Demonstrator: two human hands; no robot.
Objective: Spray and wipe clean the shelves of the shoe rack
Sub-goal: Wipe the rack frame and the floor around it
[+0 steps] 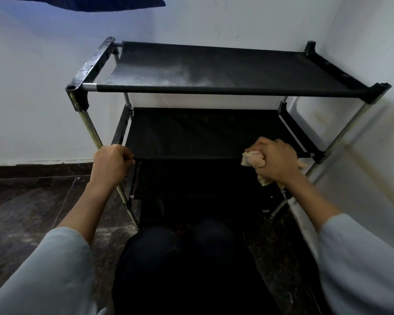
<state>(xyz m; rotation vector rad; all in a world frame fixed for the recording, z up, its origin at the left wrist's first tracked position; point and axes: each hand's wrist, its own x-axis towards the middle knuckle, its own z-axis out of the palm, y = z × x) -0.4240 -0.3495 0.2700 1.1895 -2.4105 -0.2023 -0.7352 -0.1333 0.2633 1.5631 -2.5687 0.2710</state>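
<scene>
The rack [214, 92] stands in the corner at 12 o'clock. Its top shelf [214, 67] shows a pale spray film, seemingly unwiped. The right hand [275, 159] clutches a cloth [251, 158] on the middle shelf [203, 133]; the left hand [110, 163] grips the front rail. Lower shelves probably remain.

I am facing a corner where a pale back wall [43, 92] is meeting a white side wall [371, 53] on my right. Both are showing faint scuffs and smudges, and the side wall is carrying yellowish stains lower down. Cool, bluish light is falling across the back wall. A dark skirting strip [32, 170] is running along its base. The floor [25, 214] beneath me is lying dark and speckled, its polished stone tiles catching dull reflections.
</scene>
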